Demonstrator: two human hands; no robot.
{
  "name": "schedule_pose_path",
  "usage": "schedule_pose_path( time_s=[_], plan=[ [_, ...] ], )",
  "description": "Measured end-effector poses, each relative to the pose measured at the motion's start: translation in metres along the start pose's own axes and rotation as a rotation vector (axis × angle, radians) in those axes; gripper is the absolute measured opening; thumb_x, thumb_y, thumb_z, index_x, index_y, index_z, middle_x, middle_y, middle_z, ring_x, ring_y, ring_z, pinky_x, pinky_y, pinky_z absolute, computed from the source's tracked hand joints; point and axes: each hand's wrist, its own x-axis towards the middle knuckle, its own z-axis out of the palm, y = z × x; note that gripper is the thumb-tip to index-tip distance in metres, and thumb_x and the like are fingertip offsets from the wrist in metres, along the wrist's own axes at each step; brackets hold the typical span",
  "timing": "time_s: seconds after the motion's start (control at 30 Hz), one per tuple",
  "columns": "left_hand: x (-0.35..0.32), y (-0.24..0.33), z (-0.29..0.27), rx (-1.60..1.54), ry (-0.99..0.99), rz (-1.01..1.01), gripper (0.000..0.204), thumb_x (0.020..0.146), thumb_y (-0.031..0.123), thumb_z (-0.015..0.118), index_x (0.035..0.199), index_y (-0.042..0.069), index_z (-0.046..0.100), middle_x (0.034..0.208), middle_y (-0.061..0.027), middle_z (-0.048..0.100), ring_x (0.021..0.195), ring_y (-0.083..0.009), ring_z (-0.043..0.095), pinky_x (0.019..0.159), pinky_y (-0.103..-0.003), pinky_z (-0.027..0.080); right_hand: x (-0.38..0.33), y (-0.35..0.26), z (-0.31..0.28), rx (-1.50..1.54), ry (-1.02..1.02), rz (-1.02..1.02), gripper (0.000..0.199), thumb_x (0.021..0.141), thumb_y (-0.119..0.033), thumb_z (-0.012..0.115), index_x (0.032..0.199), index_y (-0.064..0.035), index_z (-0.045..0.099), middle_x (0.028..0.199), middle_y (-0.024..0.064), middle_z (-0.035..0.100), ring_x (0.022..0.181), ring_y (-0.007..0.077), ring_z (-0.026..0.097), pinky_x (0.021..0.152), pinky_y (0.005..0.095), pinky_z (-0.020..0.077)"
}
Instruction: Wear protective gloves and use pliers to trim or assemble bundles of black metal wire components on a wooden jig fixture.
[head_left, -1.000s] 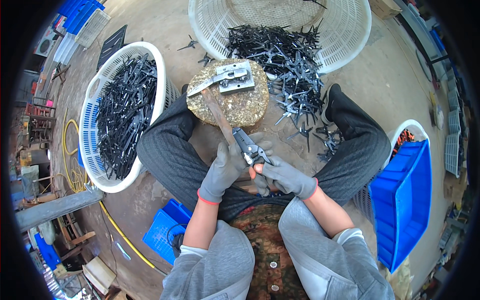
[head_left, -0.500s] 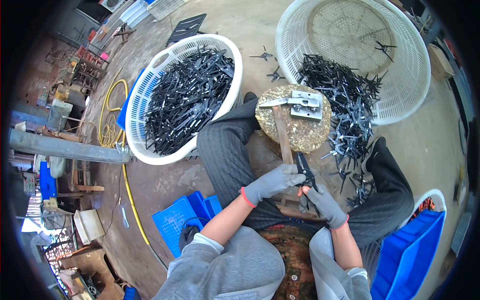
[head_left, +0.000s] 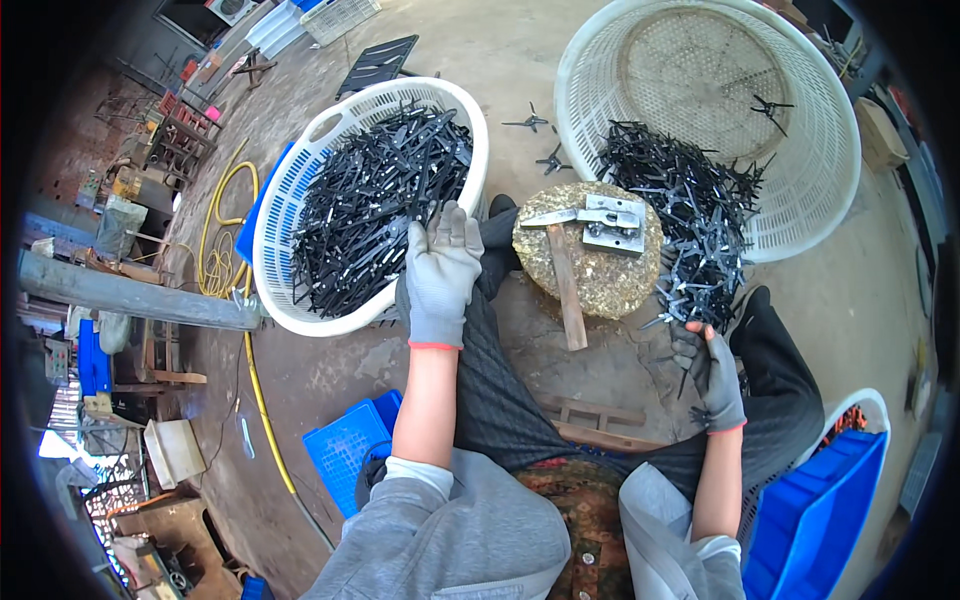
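Observation:
My left hand, in a grey glove with a red cuff, is over the near right rim of a white basket. Its fingers are spread, with nothing between them. Inside the basket is a heap of black plier-like tools. At the near end of a loose pile of similar dark tools is my right hand, also gloved, with bare fingertips showing. Its fingers are partly stretched out and apart, and no held tool can be made out. A hammer lies across a round block, beside a metal fixture.
A large white basket lies tipped at the far right, the pile spilling from its mouth. Blue crates stand at left and right. A yellow hose runs along the floor at left. My legs flank the block.
My hands have parted. The left has moved up and left to the basket, letting go of the black plier-like tool; the right has moved right and up to the pile.

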Motion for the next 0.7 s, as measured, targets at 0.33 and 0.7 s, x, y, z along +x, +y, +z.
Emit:
schedule_pose_path(
  time_s=[0.33,0.7],
  plan=[
    [0.011,0.12,-0.034,-0.128,0.166,0.184,0.047,0.095,0.034,0.03,0.112,-0.003,0.053,0.112,-0.016,0.061,0.106,-0.0295,0.057,0.092,-0.051,0.041,0.007,0.02,-0.015,0.092,0.119,0.029,0.031,0.094,-0.031,0.047,0.105,-0.004,0.057,0.097,0.0083,0.064,0.08,0.0143,0.062,0.07,0.0273,0.0509],
    [-0.021,0.253,-0.113,1.997,0.785,0.039,0.034,0.078,0.023,0.064,0.105,0.002,0.061,0.094,-0.0109,0.065,0.083,-0.0264,0.061,0.071,-0.034,0.049,0.012,0.027,-0.014,0.004,0.145,0.032,0.032,0.093,-0.033,0.05,0.106,-0.005,0.057,0.095,0.0066,0.064,0.081,0.0133,0.062,0.071,0.0259,0.0503]
  ],
)
